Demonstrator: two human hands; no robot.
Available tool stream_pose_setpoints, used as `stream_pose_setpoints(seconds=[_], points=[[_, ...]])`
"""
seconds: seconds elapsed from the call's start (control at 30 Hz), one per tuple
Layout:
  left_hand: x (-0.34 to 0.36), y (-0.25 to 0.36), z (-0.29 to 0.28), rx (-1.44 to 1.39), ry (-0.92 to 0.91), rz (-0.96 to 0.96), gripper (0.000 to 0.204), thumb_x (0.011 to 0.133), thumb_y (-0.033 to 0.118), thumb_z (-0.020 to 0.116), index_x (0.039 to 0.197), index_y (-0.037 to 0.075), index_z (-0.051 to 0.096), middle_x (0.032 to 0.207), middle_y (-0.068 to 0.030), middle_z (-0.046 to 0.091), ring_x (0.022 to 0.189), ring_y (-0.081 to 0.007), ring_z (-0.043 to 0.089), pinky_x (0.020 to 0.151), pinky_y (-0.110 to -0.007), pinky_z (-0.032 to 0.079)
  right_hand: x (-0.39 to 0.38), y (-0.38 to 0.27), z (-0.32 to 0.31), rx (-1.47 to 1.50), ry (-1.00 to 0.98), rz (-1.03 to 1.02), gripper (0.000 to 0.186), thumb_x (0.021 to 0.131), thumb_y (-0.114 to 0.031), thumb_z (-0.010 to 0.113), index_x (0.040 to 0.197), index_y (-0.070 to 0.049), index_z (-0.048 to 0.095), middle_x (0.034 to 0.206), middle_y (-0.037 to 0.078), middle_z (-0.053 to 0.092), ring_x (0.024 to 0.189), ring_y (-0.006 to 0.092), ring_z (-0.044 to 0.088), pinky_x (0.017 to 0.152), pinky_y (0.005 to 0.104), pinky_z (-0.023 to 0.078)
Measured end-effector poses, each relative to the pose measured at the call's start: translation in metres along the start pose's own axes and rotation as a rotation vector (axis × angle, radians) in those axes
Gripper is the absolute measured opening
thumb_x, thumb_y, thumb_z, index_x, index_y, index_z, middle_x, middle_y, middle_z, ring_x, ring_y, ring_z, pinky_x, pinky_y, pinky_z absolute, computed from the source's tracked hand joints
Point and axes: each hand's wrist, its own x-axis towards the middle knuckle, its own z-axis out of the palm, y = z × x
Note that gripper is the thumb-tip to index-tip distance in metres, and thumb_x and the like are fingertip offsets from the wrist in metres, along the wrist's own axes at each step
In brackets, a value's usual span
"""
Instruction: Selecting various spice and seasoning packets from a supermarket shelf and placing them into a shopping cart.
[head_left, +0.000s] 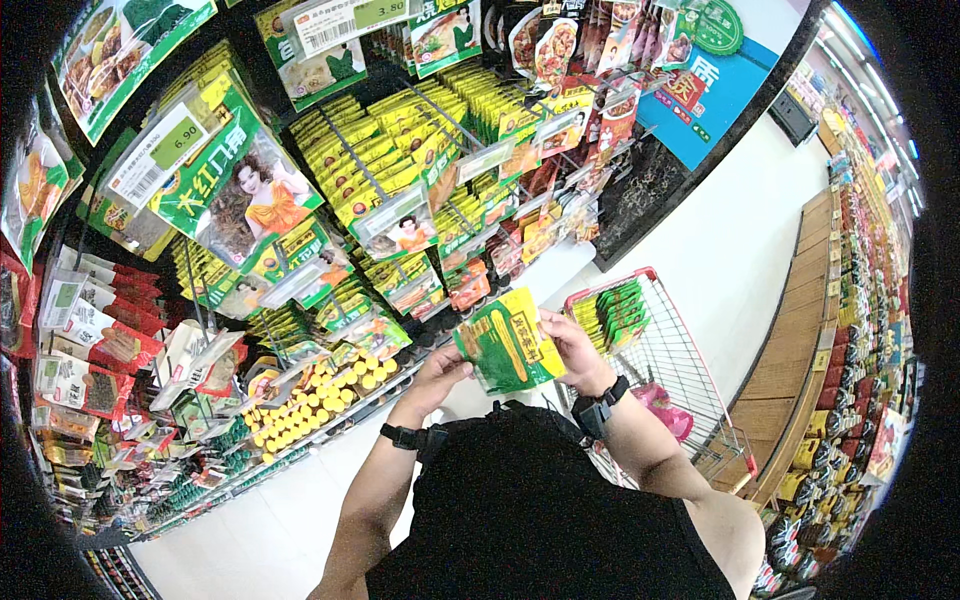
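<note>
A flat green and yellow seasoning packet (508, 343) is held up in front of my body, its printed face toward me. My left hand (440, 378) grips its left edge between thumb and fingers. Its right edge is pinched by my right hand (577, 352). Both wrists wear dark bands with small devices. To the right, a shopping cart (690, 345) with a red rim holds several green and yellow packets (622, 308) and a pink bag (664, 410). My right forearm partly covers the cart.
On the left, a tall rack carries rows of hanging yellow packets (365, 150), price tags (160, 150) and red-and-white packets (105, 335). Yellow-capped jars (325, 395) line a low shelf. Across the white floor (740, 235), a wooden display (795, 340) bears many bottles and packages.
</note>
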Motion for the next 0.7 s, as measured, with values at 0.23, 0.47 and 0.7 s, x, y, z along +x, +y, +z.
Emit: stream_pose_setpoints(seconds=[0.23, 0.47, 0.7], points=[[-0.002, 0.017, -0.002, -0.392, 0.287, 0.089, 0.028, 0.09, 0.005, 0.063, 0.117, 0.0, 0.061, 0.11, -0.0039, 0.066, 0.099, -0.0116, 0.059, 0.093, -0.029, 0.045, -0.002, -0.001, -0.02, -0.353, 0.337, -0.062, 0.009, 0.099, -0.014, 0.05, 0.095, -0.006, 0.055, 0.088, -0.005, 0.056, 0.08, 0.0043, 0.053, 0.073, 0.0216, 0.045], [0.0, 0.034, 0.0, 0.071, 0.435, 0.127, 0.025, 0.088, 0.01, 0.068, 0.11, -0.001, 0.063, 0.107, -0.0059, 0.067, 0.093, -0.0088, 0.06, 0.082, -0.024, 0.046, -0.008, 0.008, -0.063, -1.098, 0.473, -0.106, 0.014, 0.095, -0.02, 0.058, 0.095, -0.006, 0.054, 0.086, -0.002, 0.054, 0.079, 0.0079, 0.05, 0.073, 0.0241, 0.043], [-0.01, 0.081, 0.036, 1.368, 0.426, 0.436, 0.026, 0.064, 0.01, 0.074, 0.087, 0.008, 0.063, 0.082, -0.0049, 0.057, 0.083, -0.0262, 0.057, 0.077, -0.039, 0.046, -0.008, 0.013, -0.044, -0.512, 0.271, 0.17, 0.036, 0.099, -0.033, 0.053, 0.118, -0.002, 0.053, 0.106, 0.009, 0.062, 0.092, 0.0162, 0.06, 0.084, 0.0292, 0.05]])
